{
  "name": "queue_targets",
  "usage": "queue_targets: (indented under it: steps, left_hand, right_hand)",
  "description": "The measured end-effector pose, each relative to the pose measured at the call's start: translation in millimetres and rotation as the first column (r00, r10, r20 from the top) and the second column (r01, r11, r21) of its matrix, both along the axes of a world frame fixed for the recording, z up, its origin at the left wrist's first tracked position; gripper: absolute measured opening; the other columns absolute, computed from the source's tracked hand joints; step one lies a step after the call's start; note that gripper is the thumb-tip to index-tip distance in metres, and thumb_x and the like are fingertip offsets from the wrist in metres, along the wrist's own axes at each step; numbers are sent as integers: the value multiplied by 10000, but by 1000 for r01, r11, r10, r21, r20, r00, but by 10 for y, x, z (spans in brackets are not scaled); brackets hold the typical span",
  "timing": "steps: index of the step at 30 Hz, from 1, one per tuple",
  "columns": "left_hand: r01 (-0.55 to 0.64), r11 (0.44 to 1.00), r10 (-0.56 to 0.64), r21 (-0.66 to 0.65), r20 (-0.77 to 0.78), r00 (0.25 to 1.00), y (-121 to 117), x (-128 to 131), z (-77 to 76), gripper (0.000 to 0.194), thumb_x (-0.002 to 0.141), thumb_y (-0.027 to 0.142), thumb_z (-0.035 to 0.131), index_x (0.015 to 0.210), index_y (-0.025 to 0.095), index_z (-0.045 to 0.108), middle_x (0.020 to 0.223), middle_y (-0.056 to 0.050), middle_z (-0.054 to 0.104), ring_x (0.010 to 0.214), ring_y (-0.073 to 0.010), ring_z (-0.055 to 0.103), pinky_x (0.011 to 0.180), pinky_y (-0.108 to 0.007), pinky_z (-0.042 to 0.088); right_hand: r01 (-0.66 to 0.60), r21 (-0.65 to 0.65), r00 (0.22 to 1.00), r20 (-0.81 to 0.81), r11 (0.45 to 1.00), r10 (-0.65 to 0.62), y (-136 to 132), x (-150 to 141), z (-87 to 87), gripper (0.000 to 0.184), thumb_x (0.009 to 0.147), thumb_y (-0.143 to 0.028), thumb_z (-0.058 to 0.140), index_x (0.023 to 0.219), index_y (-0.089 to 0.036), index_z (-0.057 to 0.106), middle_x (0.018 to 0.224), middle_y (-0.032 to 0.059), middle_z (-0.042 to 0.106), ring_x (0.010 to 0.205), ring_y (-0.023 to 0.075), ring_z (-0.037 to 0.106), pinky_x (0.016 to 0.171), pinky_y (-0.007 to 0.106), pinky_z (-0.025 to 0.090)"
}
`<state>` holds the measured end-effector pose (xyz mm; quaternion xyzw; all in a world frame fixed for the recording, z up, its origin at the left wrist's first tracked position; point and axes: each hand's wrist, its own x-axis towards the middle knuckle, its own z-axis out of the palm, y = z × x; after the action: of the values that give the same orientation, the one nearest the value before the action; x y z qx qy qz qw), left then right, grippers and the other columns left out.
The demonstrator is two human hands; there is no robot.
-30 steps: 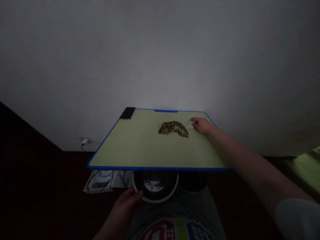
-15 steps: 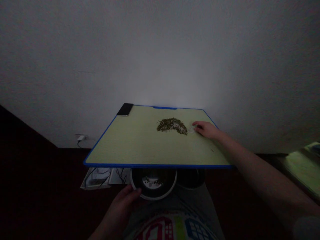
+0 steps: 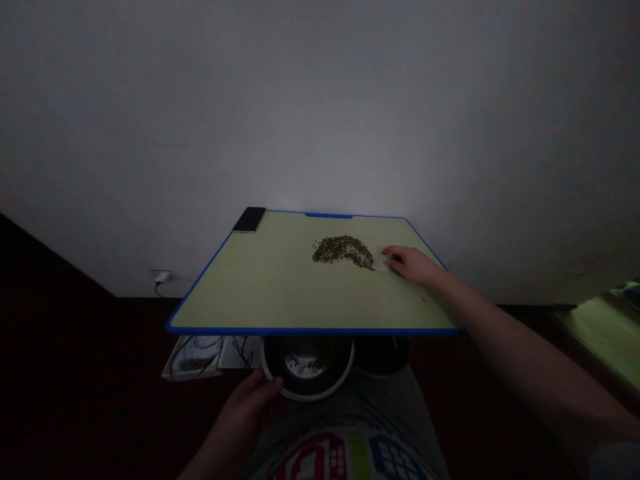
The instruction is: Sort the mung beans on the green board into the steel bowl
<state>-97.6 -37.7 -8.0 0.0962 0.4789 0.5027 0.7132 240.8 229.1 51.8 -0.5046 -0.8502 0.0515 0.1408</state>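
Observation:
My right hand (image 3: pixel 406 262) is closed on a small clear plastic piece (image 3: pixel 381 262), held low over the board with its left edge at the pile; its exact kind is hard to make out. The pile of small greenish-brown beans or seeds (image 3: pixel 334 249) curves across the middle of the pale yellow board (image 3: pixel 280 293). Below the board's front edge, my left hand (image 3: pixel 254 392) grips the rim of a round metal bowl (image 3: pixel 320 393). A few of the same grains lie in its shiny bottom, and the board hides its far side.
A black phone (image 3: pixel 249 219) lies on the board's far left corner. Beside the bowl sits a second dark container (image 3: pixel 383 357). White trays with cables (image 3: pixel 196 357) stand under the board at left. A charger (image 3: pixel 163 277) is plugged into the wall.
My right hand has shifted slightly left and nearer to me with the clear plastic piece, whose edge now meets the pile's right end. My left hand stays on the bowl.

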Motion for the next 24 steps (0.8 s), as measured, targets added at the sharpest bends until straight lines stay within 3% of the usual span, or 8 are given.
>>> queue_targets:
  steps: [7,15,24]
  left_hand:
    - [-8,999,8,-35,8,1000,-11,13,55,391,646,193,732,1029,135,677,925,-139,768,947,-338,684,851,-433,523]
    - [27,1000,-27,-3,-1,1000,2,-40,-26,251,678,193,723,922,140,704,982,-130,758,1004,-324,665,900,-423,503]
    - [23,999,-22,24,-9,1000,8,-47,-61,269,684,190,720,948,144,700,1015,-137,749,1026,-321,655,910,-424,499]
  right_hand:
    - [16,-36,1000,-12,999,-16,-58,20,9,347,831,-275,480,1128,-151,610,815,68,667,663,163,560,632,266,402]
    - [15,-24,1000,-7,1000,-15,-106,50,10,343,837,-276,481,1131,-154,607,854,73,665,701,163,567,637,260,405]
    - [50,-14,999,-13,999,-50,-146,158,-53,335,839,-310,487,1124,-184,610,793,58,670,655,164,576,601,263,406]
